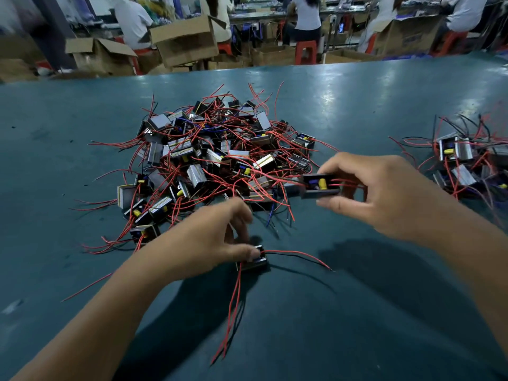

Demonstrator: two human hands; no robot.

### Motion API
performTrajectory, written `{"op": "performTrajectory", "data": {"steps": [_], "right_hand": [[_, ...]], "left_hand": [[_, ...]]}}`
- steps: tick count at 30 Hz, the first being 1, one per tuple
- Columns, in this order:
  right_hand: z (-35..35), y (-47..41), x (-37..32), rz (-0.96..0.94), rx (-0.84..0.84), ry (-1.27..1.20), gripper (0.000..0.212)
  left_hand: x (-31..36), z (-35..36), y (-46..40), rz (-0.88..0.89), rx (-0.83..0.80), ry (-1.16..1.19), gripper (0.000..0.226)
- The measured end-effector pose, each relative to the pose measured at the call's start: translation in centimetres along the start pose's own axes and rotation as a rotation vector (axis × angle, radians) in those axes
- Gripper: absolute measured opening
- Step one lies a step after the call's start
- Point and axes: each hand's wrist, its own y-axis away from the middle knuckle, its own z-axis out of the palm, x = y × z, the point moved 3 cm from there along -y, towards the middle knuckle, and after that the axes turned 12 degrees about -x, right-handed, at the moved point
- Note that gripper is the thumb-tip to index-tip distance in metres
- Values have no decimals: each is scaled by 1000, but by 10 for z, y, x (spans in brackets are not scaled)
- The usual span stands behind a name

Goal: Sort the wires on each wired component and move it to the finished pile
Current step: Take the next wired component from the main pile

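Note:
A big heap of small black wired components (217, 158) with red and black leads lies in the middle of the green table (357, 105). My left hand (209, 237) pinches one component (254, 261) just above the table in front of the heap; its red and black wires trail toward me and to the right. My right hand (384, 193) grips another component (320, 185), with a yellow part showing, in the air at the heap's right edge. A smaller pile of components (470, 163) sits at the far right.
Beyond the table's far edge stand cardboard boxes (184, 39), red stools (305, 50) and several seated people facing away. A loose red wire (85, 287) lies under my left forearm.

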Motion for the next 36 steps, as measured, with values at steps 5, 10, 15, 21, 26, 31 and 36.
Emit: {"op": "performTrajectory", "data": {"steps": [5, 10, 15, 21, 26, 31, 36], "right_hand": [[19, -3, 18, 138, -276, 104, 23], [34, -2, 23, 191, -477, 183, 23], [37, 5, 30, 266, -635, 234, 35], [28, 2, 23, 198, -507, 120, 36], [32, -4, 0, 46, -301, 41, 21], [42, 0, -16, -13, -483, -131, 21], [56, 2, -20, -25, -603, -67, 12]], "left_hand": [[3, 2, 1, 57, -114, -42, 7], [-4, -2, 3, 54, -187, -109, 6], [-14, -10, 8, 28, -267, -117, 8], [-10, -10, 7, 68, -196, -101, 12], [-5, -5, 5, 142, -207, -102, 7], [-1, 0, 4, 217, -218, -154, 6], [2, 4, 4, 235, -233, -168, 11]]}}
